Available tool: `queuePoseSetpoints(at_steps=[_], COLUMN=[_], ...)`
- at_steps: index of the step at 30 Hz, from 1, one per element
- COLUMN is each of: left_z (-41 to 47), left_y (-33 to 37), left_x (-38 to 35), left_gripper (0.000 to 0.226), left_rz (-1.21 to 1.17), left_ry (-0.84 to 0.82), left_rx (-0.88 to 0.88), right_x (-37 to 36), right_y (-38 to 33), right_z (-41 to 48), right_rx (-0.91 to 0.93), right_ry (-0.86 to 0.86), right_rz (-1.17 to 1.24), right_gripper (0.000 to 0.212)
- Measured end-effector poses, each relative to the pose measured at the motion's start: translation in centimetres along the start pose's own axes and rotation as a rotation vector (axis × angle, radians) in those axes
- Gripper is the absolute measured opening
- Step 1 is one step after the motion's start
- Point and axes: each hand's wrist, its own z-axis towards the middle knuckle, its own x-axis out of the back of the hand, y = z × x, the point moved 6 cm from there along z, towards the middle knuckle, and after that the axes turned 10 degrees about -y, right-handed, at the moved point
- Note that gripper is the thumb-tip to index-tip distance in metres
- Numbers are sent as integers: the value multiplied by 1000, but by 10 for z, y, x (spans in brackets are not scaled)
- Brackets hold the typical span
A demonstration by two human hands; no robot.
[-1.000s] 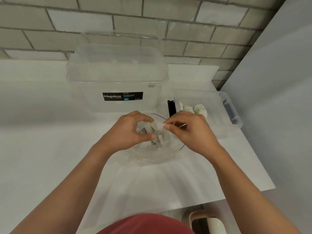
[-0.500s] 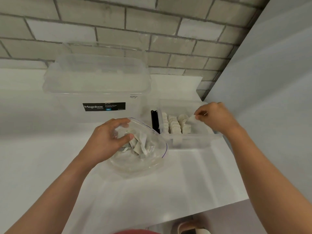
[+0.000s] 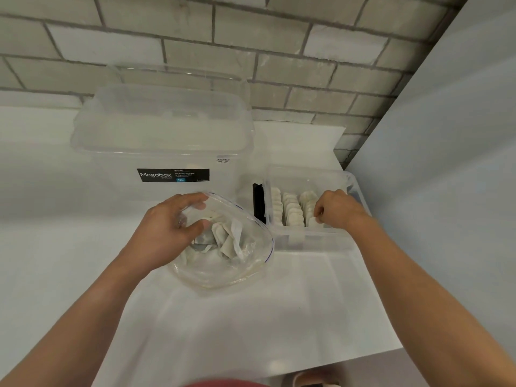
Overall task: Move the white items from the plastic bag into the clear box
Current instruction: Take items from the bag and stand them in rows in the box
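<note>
Your left hand (image 3: pixel 167 230) gripped the rim of the plastic bag (image 3: pixel 223 272), where several white items (image 3: pixel 226 238) were left, while your right hand (image 3: pixel 337 210) curled over the clear box (image 3: pixel 312 243) at 3 o'clock, already holding three rows, and I could not tell if it held one.

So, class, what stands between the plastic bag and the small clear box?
In the head view, a narrow black upright piece stands there, against the clear box's left wall.
</note>
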Motion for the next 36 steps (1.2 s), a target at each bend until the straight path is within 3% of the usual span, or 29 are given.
queuePoseSetpoints(at_steps=[6,12,15,19,23,29,36], left_z=[0,-4,-6,-8,-8,-8,-24], left_y=[-3,-4,-1,-2,-5,-17,-39], left_x=[-3,3,6,10,13,21,20], left_gripper=[48,51,53,54,54,52,100], left_rz=[35,71,93,131,177,278,337], left_ry=[-28,-11,-7,-4,1,-8,-248], left_rx=[-25,-74,-105,-142,-176,-176,-15], right_x=[18,72,61,15,-25,-50,-47], right_y=[-4,-77,-141,-207,-243,-253,-265], right_z=[-17,-114,-138,-124,-93,-62,-70], right_rx=[-2,245,425,536,519,401,393], right_ry=[45,349,260,97,31,-48,-89], right_rz=[86,471,593,433,202,231,440], right_gripper=[17,6,4,9,17,12,24])
